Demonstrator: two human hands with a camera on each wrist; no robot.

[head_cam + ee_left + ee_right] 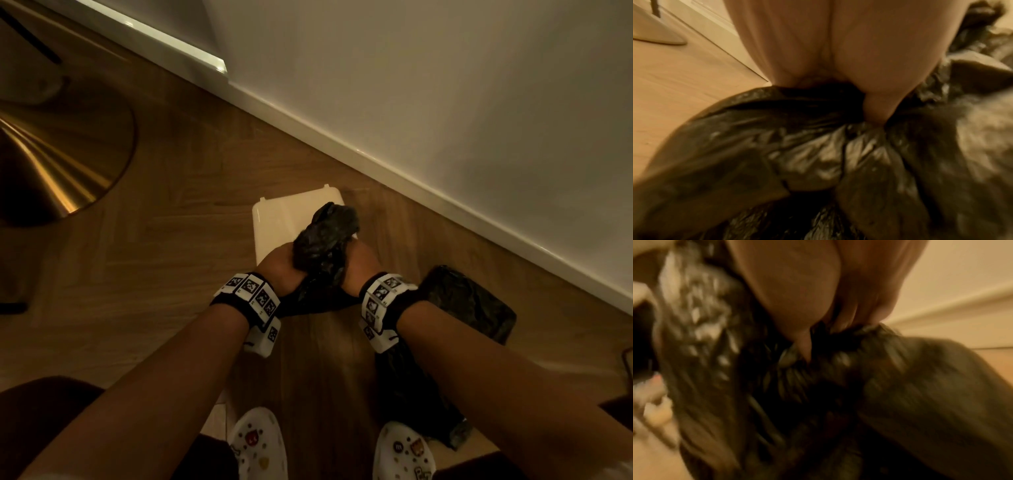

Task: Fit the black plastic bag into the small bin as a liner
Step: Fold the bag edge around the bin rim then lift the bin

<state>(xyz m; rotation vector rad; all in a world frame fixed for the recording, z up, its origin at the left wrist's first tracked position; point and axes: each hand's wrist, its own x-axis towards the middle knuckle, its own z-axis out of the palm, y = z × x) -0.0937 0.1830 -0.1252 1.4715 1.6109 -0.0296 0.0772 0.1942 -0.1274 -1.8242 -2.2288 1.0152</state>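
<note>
A crumpled black plastic bag [325, 236] is bunched between both hands above the wooden floor. My left hand [277, 270] grips its left side and my right hand [361, 265] grips its right side, wrists close together. Under and beyond the hands lies a white rounded-rectangle plastic piece [274, 219], either the small bin or its lid; I cannot tell which. In the left wrist view the fingers [859, 56] dig into the shiny black bag [818, 154]. The blurred right wrist view shows the fingers [807, 288] curled into the gathered bag [818, 386].
More dark plastic [469, 301] spreads on the floor under my right forearm. A round brass base [68, 154] stands at the left. A white skirting board [411, 171] and wall run diagonally behind. My white clogs [260, 445] stand at the bottom.
</note>
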